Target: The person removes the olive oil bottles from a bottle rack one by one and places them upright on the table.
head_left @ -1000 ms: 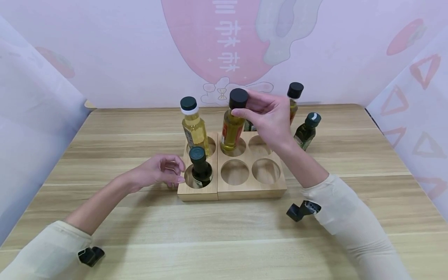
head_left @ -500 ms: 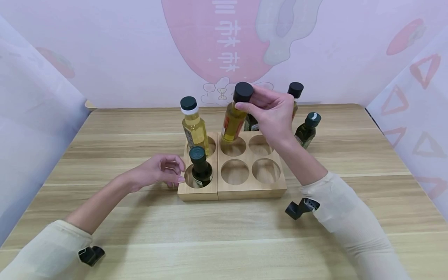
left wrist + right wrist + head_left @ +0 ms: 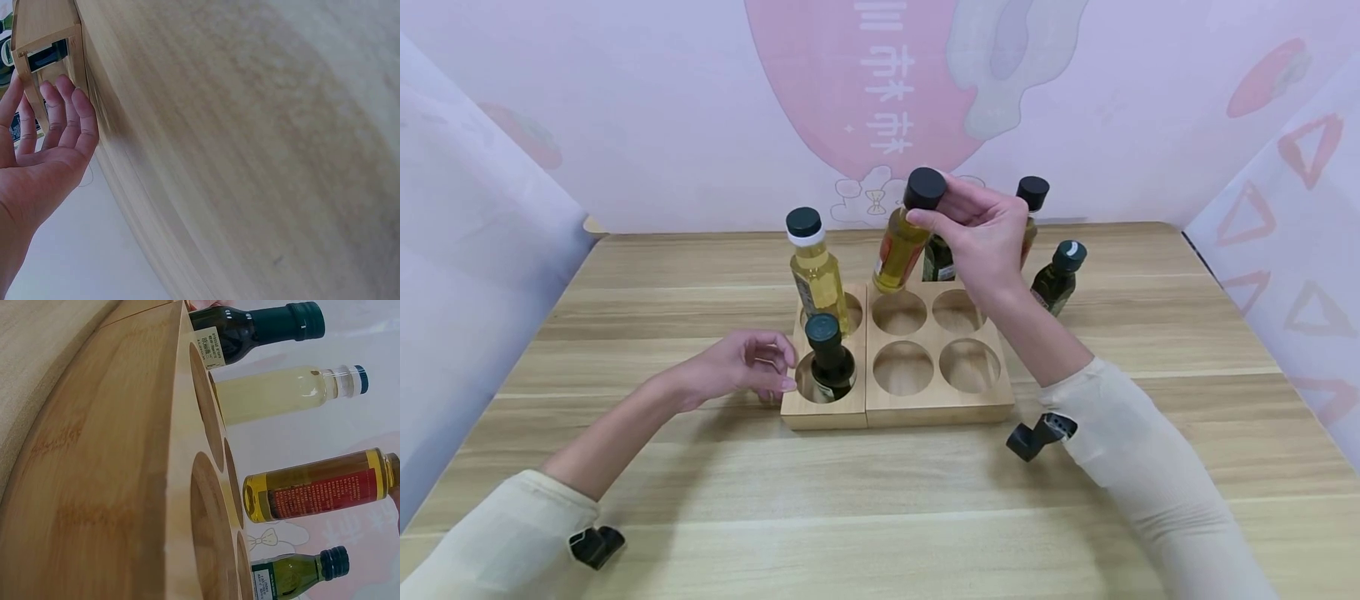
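My right hand point(image 3: 988, 242) pinches a black-capped oil bottle point(image 3: 898, 250) by its neck. The bottle leans, its base raised over the back edge of the wooden rack point(image 3: 940, 414). Its red label and golden oil show in the right wrist view, where the bottle point(image 3: 322, 487) floats apart from the rack point(image 3: 106, 456). Loosely curled, my left hand point(image 3: 737, 367) stays at the rack's left side, fingers near its side opening point(image 3: 47, 53) in the left wrist view. Beside it, a dark bottle point(image 3: 832, 371) stands in the front left hole and a pale yellow bottle point(image 3: 817, 279) in the one behind.
Behind the rack stands a dark green bottle point(image 3: 937, 262), partly hidden by the right hand. Another black-capped bottle point(image 3: 1032, 196) and a small dark bottle point(image 3: 1055, 285) are to the right. A printed cloth point(image 3: 685, 125) hangs behind the wooden table point(image 3: 775, 517).
The right hand has lifted the oil bottle from the rack's back middle hole, moving it up, slightly right and away, with its base now clear. The left hand has stayed in place.
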A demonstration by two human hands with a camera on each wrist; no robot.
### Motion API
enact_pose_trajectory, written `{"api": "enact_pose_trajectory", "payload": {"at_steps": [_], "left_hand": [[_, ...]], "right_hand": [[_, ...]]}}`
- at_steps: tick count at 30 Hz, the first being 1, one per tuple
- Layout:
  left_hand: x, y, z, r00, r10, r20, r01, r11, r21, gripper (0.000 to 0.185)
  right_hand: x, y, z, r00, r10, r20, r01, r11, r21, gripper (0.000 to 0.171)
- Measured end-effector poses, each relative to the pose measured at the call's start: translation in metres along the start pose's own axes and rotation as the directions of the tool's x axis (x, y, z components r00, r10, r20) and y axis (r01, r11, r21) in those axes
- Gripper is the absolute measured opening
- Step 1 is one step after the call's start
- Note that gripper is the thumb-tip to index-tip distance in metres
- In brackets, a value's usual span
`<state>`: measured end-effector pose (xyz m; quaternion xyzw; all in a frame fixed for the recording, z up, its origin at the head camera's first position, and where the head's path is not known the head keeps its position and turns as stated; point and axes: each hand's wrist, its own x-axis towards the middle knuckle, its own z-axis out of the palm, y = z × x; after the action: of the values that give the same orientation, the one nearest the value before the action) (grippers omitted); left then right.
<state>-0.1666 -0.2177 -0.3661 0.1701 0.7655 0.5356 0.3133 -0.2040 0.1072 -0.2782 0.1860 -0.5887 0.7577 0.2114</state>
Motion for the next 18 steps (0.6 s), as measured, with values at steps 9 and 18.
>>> {"api": "enact_pose_trajectory", "payload": {"at_steps": [9, 18], "left_hand": [[-0.001, 0.000, 0.001, 1.000, 0.010, 0.011, -0.010, 1.000, 0.000, 0.025], [0.000, 0.002, -0.001, 1.000, 0.014, 0.013, -0.014, 1.000, 0.009, 0.026]], "right_hand": [[0.005, 0.008, 0.001, 0.999, 0.032, -0.032, -0.032, 0.999, 0.002, 0.045], [0.013, 0.015, 0.005, 0.997, 0.053, -0.050, -0.052, 0.998, 0.016, 0.047]]}}
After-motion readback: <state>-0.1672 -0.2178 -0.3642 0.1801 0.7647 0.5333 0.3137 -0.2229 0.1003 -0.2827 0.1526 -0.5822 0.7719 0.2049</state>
